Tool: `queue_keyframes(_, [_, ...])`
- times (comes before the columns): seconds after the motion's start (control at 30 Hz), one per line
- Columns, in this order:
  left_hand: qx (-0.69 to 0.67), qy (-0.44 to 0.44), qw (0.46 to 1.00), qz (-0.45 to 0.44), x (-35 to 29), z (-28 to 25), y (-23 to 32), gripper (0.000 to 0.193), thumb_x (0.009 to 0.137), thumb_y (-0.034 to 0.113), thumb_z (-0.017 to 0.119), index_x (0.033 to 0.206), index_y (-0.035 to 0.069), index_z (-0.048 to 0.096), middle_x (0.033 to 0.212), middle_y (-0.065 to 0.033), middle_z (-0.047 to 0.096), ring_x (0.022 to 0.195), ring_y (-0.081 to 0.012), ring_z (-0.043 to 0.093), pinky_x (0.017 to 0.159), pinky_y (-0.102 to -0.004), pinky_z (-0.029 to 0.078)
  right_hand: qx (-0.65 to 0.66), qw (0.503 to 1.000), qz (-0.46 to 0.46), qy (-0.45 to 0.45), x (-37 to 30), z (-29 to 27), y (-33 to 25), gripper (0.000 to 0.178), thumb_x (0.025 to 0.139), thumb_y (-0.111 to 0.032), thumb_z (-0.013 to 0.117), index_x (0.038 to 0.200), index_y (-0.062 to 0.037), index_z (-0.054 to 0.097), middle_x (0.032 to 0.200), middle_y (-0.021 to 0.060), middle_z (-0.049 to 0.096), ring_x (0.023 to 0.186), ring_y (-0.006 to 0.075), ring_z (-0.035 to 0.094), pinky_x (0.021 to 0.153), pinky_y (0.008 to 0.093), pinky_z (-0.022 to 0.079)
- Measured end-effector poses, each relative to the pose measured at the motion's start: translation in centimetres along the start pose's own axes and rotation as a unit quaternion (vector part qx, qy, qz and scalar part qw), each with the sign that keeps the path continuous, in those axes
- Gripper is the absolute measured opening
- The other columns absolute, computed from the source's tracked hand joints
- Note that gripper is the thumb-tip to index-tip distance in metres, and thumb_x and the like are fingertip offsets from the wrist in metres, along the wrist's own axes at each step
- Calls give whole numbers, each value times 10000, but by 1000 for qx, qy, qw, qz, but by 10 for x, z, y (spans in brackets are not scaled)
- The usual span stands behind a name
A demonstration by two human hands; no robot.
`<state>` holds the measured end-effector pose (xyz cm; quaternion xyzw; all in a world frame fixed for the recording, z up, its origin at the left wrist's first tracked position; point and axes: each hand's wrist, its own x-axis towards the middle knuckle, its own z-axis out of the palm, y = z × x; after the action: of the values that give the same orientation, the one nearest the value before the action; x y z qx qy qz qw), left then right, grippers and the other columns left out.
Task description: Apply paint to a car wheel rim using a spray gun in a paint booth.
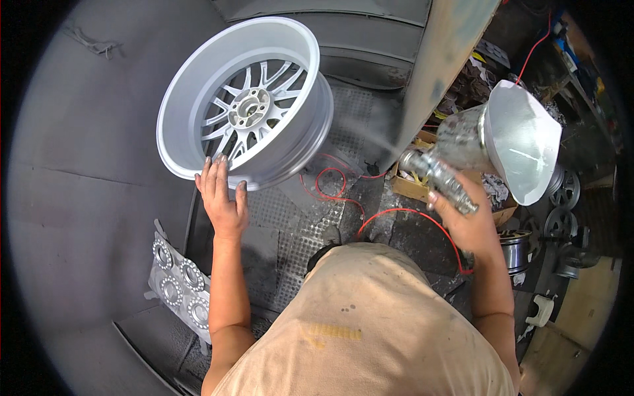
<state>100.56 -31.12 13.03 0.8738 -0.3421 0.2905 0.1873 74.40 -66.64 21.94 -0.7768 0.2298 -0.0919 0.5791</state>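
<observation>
Left hand [223, 204]: raised, fingers extended, thumb apart, apparently touching silver wheel [239, 117] | right hand [467, 214]: elbow bent, clamped around spray gun [444, 181]

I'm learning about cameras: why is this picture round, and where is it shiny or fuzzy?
Head view: the fisheye lens bends edges and leaves black corners; the wheel gleams along its lower side; a pale mist looks fuzzy before the spray gun in the right hand.
</observation>
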Motion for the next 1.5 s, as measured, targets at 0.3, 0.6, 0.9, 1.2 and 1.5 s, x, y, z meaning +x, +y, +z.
queue_keyframes(0.3, [-57, 52, 997, 22, -5, -4, -53, 411, 994, 239, 530, 1335, 37, 638, 1368, -137, 636, 1367, -373, 510, 1184, -530, 264, 4, 987, -39, -158, -24, 15, -14, 501, 910, -171, 761, 1364, -23, 611, 1190, 133, 718, 1076, 191, 670, 973, 341, 502])
queue_keyframes(0.6, [-47, 37, 997, -57, -4, -20, -90, 412, 1045, 261, 435, 1339, 58, 640, 1417, -127, 605, 1435, -372, 431, 1206, -552, 213, -55, 992, -71, 83, 15, 0, -17, 487, 924, -163, 729, 1362, 4, 599, 1161, 133, 709, 1076, 170, 633, 980, 325, 482])
queue_keyframes(0.9, [-11, -42, 999, 2, 5, -16, 1, 563, 972, 351, 543, 1453, 61, 510, 1415, -135, 566, 1439, -373, 401, 1211, -598, 132, 77, 973, 1, -220, -36, 54, -8, 515, 916, -141, 754, 1363, 45, 578, 957, 31, 677, 888, 108, 634, 854, 282, 515])
queue_keyframes(1.2, [-38, -15, 999, 0, -3, -12, -26, 555, 1065, 464, 406, 1427, 74, 564, 1421, -118, 590, 1429, -346, 433, 1219, -572, 123, -129, 986, -103, 34, -14, 35, 9, 487, 915, -59, 687, 1379, 30, 568, 998, 62, 669, 912, 116, 606, 847, 282, 499])
queue_keyframes(1.5, [-91, 57, 994, 11, -12, -13, -80, 457, 1063, 351, 435, 1319, 46, 659, 1312, -118, 674, 1367, -360, 515, 1211, -535, 176, 101, 980, 7, -171, -35, 56, -20, 504, 914, -146, 752, 1369, 7, 597, 1176, 115, 718, 1057, 135, 649, 969, 300, 492])
